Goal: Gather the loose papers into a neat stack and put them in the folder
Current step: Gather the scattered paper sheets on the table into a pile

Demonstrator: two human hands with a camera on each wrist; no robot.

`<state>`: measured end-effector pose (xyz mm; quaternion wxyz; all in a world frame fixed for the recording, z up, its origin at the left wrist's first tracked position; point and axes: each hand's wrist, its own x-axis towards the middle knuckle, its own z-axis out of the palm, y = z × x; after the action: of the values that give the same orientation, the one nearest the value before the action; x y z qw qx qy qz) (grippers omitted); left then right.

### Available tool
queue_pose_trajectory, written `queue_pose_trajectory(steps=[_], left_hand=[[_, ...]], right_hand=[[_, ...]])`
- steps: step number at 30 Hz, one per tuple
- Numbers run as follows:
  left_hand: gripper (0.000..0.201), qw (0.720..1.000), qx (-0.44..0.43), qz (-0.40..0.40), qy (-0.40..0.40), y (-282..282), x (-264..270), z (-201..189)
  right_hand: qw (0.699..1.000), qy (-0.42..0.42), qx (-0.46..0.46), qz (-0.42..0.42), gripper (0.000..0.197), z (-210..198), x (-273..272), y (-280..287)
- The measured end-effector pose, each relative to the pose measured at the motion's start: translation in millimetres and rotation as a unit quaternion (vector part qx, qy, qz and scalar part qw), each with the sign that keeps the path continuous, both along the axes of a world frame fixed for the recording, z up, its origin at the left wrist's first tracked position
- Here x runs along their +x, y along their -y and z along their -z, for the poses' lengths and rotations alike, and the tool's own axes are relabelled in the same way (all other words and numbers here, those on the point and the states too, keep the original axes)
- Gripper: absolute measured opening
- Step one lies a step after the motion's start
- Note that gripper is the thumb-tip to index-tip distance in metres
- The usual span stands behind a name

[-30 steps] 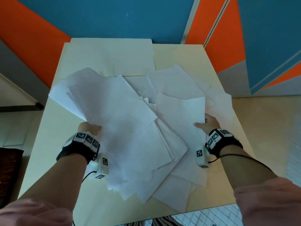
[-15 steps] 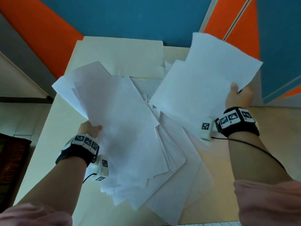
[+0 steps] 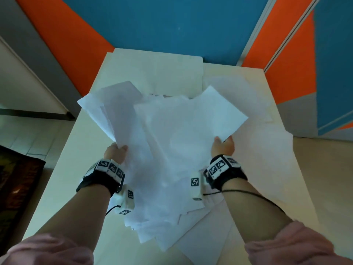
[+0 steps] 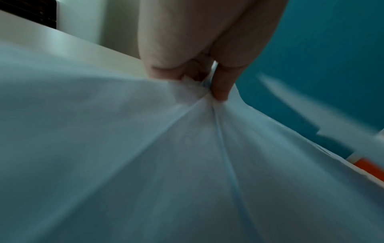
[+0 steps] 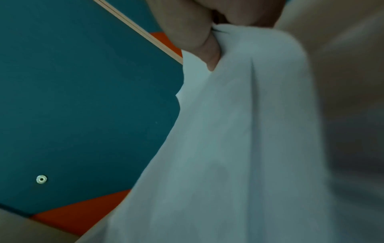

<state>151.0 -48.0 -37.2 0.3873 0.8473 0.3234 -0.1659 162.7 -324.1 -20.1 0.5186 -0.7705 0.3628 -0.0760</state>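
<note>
nearest: pink sleeves (image 3: 47,249) at the bottom edge, both forearms reaching forward, tagged wrist bands (image 3: 107,169) on each. left hand (image 3: 115,153) pinches the left edge of a messy sheaf of white papers (image 3: 137,150), thumb on top, fingers (image 4: 221,82) curled under; paper creases out from the pinch point in the left wrist view. sheaf is lifted off the table, fanned and uneven, corners sticking out toward the body. right hand (image 3: 223,147) pinches the near edge of a separate sheet (image 3: 191,119), thumb (image 5: 209,54) on top, sheet lying over the right side of the sheaf and extending away from the hand. both hands closed on paper, hands apart at opposite sides of the pile. more loose sheets (image 3: 206,238) lie flat on the table (image 3: 57,188) beneath and to the right. beyond the pile, a pale folder (image 3: 152,71) lies flat at the table's far edge, well apart from both hands. behind it a teal and orange wall (image 3: 162,25).
</note>
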Motion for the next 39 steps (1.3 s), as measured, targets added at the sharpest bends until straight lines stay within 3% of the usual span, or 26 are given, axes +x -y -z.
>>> queue_pose_trajectory(steps=[3,5,8,11,15,17,20,23,26,30,35,39], left_hand=[[0.064,0.998,-0.048,-0.042,0.013,0,-1,0],[0.073,0.997,-0.057,-0.057,0.0,1,1,-1],[0.058,0.998,-0.03,-0.053,-0.009,3,4,-2],[0.048,0.999,-0.027,-0.045,0.004,4,8,2],[0.065,0.998,-0.04,-0.046,0.014,10,10,4],[0.057,0.999,-0.017,-0.032,0.012,14,10,3],[0.058,0.999,0.014,-0.035,-0.005,17,10,3],[0.06,0.999,0.02,-0.047,-0.012,19,12,3],[0.061,0.998,0.018,-0.067,-0.009,21,14,6],[0.06,0.997,0.033,-0.076,-0.006,21,15,10],[0.059,0.996,0.033,-0.082,0.001,21,15,13],[0.059,0.996,0.027,-0.085,0.005,20,17,13]], right_hand=[[0.992,-0.118,0.017,-0.052,0.041,19,-9,-16],[0.978,-0.187,-0.05,-0.084,0.041,21,-7,-14],[0.941,-0.254,-0.161,-0.156,0.038,14,3,-2],[0.914,-0.244,-0.185,-0.267,0.033,13,15,-9],[0.904,-0.161,-0.142,-0.369,0.03,24,26,-40],[0.913,-0.11,-0.14,-0.366,0.03,29,36,-42],[0.92,-0.085,-0.232,-0.303,0.028,27,57,-10],[0.897,-0.142,-0.326,-0.262,0.058,22,78,38],[0.863,-0.219,-0.35,-0.292,0.073,24,99,68],[0.813,-0.265,-0.393,-0.338,0.059,29,116,74],[0.759,-0.247,-0.462,-0.386,0.041,25,129,83],[0.768,-0.235,-0.435,-0.406,0.038,7,128,73]])
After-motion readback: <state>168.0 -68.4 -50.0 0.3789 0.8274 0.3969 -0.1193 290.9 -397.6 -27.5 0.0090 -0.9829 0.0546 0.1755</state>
